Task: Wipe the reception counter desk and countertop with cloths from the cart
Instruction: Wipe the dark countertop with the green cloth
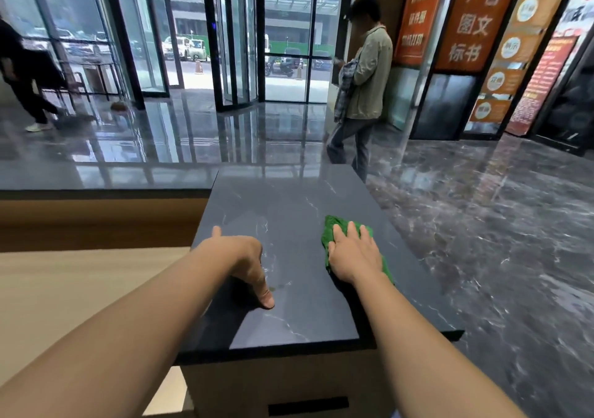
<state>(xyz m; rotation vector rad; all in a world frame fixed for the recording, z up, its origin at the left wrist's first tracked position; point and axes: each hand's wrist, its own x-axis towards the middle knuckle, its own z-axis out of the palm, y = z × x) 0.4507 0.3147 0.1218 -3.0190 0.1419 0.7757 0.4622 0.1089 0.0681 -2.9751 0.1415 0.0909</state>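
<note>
In the head view, a dark grey surface [289,199] with pale veins is seen reaching away from the viewer, its near edge overhanging a light wooden front with a black slot [308,406] cut into it.

A green cloth [332,229] is laid flat on the right part of this surface, close to its right edge. It is pressed down by the right hand [353,253], which is spread open on top of it with straight fingers pointing away from the viewer. Cloth shows beyond the fingertips and along both sides of the hand.

The left hand [247,263] is placed on the left part of the same surface, near its left edge and well apart from the cloth. Its thumb is stretched out and its tip is set on the stone, and one finger is seen pointing forward. The other fingers are hidden by the back of the hand. Nothing is held in it, and it reads as open.

To the left, a longer dark counter top [96,176] is joined at a right angle, with a lower beige desk top [80,273] below it.

Beyond the counter, a glossy marble floor [498,208] is seen, with a glass revolving door [238,48] at the back. A person in a pale jacket [369,64] is standing just past the far end of the surface, beside orange sign panels [475,15]. A second person in dark clothes [22,64] is seen at the far left.
</note>
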